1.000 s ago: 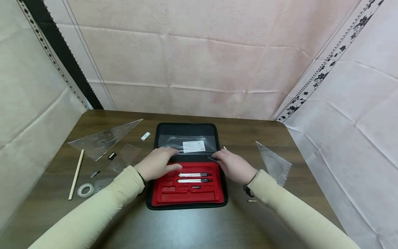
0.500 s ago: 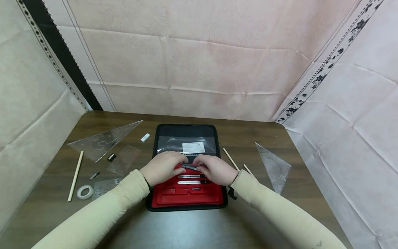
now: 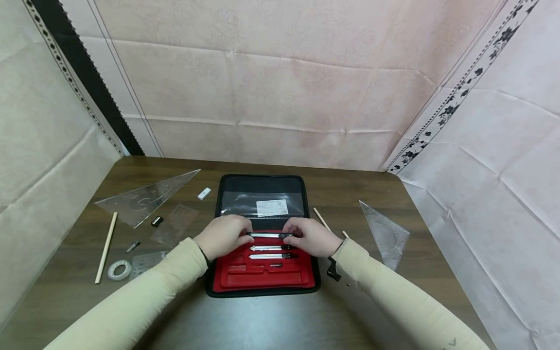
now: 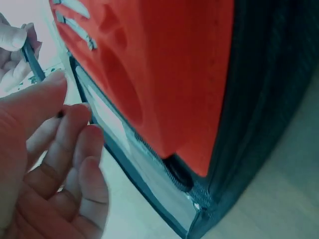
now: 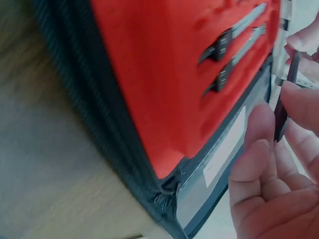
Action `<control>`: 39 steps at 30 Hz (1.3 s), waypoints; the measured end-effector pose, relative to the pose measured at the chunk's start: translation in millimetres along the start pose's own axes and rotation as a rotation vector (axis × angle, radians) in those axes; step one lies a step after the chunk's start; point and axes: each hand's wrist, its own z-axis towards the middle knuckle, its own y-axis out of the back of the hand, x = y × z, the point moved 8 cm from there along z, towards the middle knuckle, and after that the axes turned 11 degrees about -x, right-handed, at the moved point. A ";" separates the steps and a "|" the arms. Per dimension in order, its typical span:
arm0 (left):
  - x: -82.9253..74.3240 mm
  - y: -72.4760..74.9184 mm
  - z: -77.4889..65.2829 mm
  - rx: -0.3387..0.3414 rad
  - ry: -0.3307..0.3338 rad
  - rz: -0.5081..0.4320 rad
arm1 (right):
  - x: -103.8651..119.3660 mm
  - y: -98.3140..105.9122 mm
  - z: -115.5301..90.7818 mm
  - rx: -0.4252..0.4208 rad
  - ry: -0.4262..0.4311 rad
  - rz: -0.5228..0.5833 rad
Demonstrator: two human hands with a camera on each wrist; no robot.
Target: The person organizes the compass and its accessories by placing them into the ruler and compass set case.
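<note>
A slim silver drawing compass (image 3: pixel 266 235) with dark ends lies level over the back of the red tray (image 3: pixel 245 279) in an opened black zip case (image 3: pixel 224 190). My left hand (image 3: pixel 224 237) pinches its left end between thumb and fingers. The dark right end is pinched by my right hand (image 3: pixel 312 238); the right wrist view shows that dark end (image 5: pixel 282 117) between thumb and fingertips. Two more silver instruments with black heads, an upper one (image 3: pixel 264 248) and a lower one (image 3: pixel 264 256), rest in tray slots. Below them sits a small black piece (image 3: pixel 276 265).
To the left lie a large clear set square (image 3: pixel 146 194), a white eraser (image 3: pixel 203 193), a small black block (image 3: pixel 157 220), a wooden stick (image 3: pixel 106 248), a tape roll (image 3: pixel 119 270) and clear templates (image 3: pixel 175 226). Rightward are another stick (image 3: pixel 322 218) and a smaller set square (image 3: pixel 385 236).
The right hand came in from the tray's right edge with the dark instrument. Both hands then met over the tray, and now stand farther apart, with the compass level between them.
</note>
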 end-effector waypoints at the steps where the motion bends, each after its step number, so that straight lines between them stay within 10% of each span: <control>1: 0.3 -2.7 0.0 0.013 0.004 -0.001 | 0.1 -0.6 1.0 -0.009 0.012 -0.014; 21: -1.6 -18.4 2.8 0.065 -0.011 0.081 | -7.8 -12.0 8.5 -0.067 0.146 -0.222; 39: 25.0 -24.9 9.7 0.125 0.186 -0.041 | -43.3 -4.6 19.5 -0.025 -0.216 -0.129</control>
